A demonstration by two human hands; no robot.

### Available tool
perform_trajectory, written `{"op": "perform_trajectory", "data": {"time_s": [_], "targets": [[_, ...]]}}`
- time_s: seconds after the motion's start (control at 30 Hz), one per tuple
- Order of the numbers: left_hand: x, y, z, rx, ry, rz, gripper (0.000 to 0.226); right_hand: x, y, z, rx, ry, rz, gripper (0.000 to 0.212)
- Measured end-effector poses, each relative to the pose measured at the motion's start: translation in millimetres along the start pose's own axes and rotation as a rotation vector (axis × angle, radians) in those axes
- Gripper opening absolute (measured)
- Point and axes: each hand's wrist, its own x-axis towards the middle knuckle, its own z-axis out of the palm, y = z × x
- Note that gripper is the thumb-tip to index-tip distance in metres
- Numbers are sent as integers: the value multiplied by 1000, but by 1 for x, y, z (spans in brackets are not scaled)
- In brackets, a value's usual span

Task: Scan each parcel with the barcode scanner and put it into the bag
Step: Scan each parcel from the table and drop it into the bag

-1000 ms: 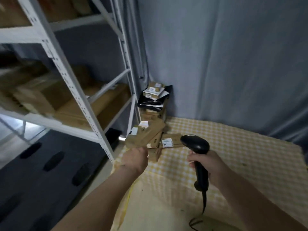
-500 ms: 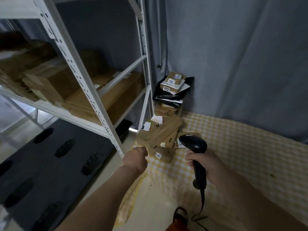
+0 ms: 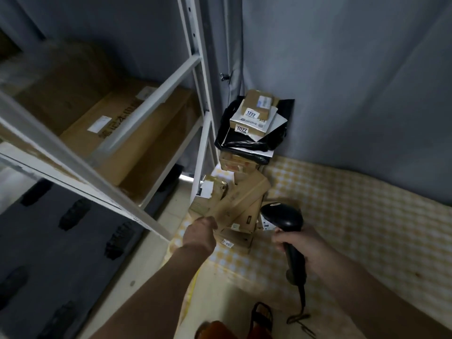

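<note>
My right hand grips the handle of a black barcode scanner, whose head points at a heap of brown cardboard parcels on the yellow checked cloth. My left hand reaches the near left end of a long flat parcel in that heap, fingers curled against its edge; whether they hold it is hidden. Behind the heap rises a taller stack of small boxes labelled 1222 and 1201 on a black plastic mailer. No bag is clearly in view.
A white metal shelf rack with big cardboard boxes fills the left. A grey curtain hangs behind. The scanner cable trails down to the floor. A dark mat lies lower left, and my sandalled foot shows at the bottom.
The view has tilted down and drawn closer to the parcels. My left hand has stayed at the heap's near end, and the scanner remains beside it.
</note>
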Motion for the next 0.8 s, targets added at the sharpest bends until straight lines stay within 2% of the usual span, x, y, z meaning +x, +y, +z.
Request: {"op": "perform_trajectory", "data": {"time_s": [0.17,0.5,0.7,0.8], "targets": [[50,-16,1,11,-39,-74,31,43,-13,27,-10,-27,72,6],[165,-72,17,164,-187,-89,43,119,-23,101,72,8,192,11],[214,-90,42,31,-294,-124,48,152,-13,138,137,46,241,10],[231,-93,55,-143,-332,-251,55,165,-9,150,158,59,243,9]]}}
